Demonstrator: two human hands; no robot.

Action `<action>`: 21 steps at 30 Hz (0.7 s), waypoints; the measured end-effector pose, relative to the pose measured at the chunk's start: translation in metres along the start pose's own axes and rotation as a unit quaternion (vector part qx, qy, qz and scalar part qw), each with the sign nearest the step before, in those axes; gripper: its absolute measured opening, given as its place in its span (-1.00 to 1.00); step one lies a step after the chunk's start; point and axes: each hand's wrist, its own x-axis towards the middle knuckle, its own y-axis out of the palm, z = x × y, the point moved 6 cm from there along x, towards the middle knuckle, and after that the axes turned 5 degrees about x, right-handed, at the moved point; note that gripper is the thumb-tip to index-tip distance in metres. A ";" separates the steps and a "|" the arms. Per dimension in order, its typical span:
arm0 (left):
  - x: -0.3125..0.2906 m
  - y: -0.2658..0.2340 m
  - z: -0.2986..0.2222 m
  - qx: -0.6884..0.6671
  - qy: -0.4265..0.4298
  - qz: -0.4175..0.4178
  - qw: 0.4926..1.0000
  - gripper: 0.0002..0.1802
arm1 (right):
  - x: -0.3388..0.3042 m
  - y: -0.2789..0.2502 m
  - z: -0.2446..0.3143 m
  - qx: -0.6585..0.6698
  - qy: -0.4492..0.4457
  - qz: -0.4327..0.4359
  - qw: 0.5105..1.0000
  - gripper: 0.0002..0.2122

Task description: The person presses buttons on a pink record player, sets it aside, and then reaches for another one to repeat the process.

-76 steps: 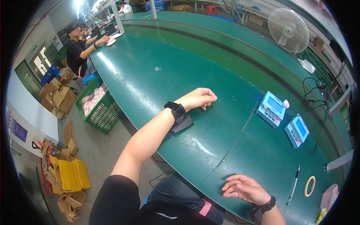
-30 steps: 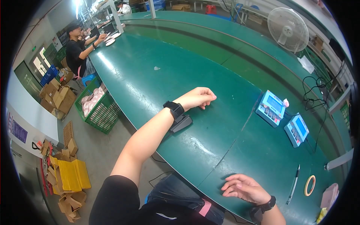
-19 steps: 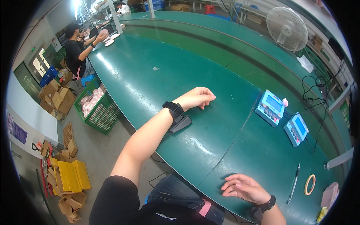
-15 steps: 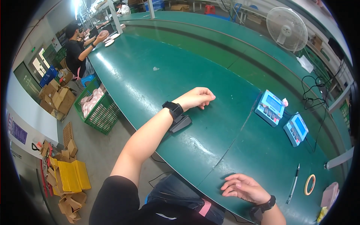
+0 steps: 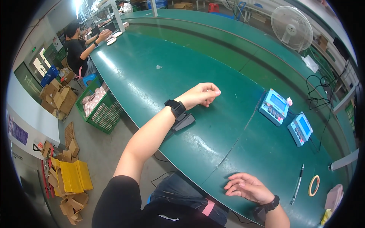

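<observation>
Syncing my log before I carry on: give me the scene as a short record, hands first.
Left hand: loosely curled, nothing visibly held
Right hand: half-open, nothing visibly held, over green table
Wrists: black strap on each
Right of right hand: pen, tan ring
Beyond right hand: two light-blue boxes with screens
Left floor: green basket holding pink items
</observation>
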 end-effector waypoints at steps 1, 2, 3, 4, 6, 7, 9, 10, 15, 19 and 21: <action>-0.007 0.003 -0.011 -0.085 0.058 0.044 0.994 -0.69 | 0.001 -0.001 0.000 -0.002 -0.005 0.001 1.000 -0.69; -0.016 0.006 -0.023 -0.170 0.116 0.088 0.975 -0.64 | 0.001 -0.001 0.001 -0.004 -0.009 0.002 1.000 -0.69; -0.024 0.011 -0.035 -0.253 0.174 0.131 0.943 -0.60 | 0.003 -0.001 0.002 -0.010 -0.009 -0.002 1.000 -0.69; -0.031 0.021 -0.046 -0.256 0.177 0.133 0.941 -0.60 | 0.004 -0.001 0.002 -0.013 -0.007 -0.001 1.000 -0.69; -0.071 0.051 -0.092 -0.386 0.315 0.297 0.815 -0.39 | 0.004 -0.002 0.000 -0.015 -0.002 -0.001 1.000 -0.70; -0.092 0.065 -0.109 -0.422 0.336 0.355 0.763 -0.20 | 0.004 -0.002 -0.001 -0.015 0.000 -0.001 1.000 -0.70; -0.137 0.089 -0.165 -0.374 0.379 0.439 0.723 -0.37 | 0.002 -0.007 0.000 -0.041 -0.008 -0.006 0.999 -0.69; -0.159 0.093 -0.191 -0.382 0.431 0.455 0.679 -0.50 | 0.002 -0.003 -0.001 -0.059 -0.008 0.001 0.998 -0.69; -0.203 0.088 -0.228 -0.457 0.346 0.412 0.708 -0.79 | 0.007 0.000 0.003 -0.077 -0.018 -0.027 0.996 -0.69; -0.196 0.095 -0.235 -0.450 0.309 0.391 0.741 -0.78 | 0.004 -0.010 -0.005 0.005 -0.016 -0.008 1.000 -0.69; -0.195 0.088 -0.237 -0.455 0.322 0.397 0.729 -0.79 | 0.005 -0.007 -0.002 -0.023 -0.011 -0.005 1.000 -0.69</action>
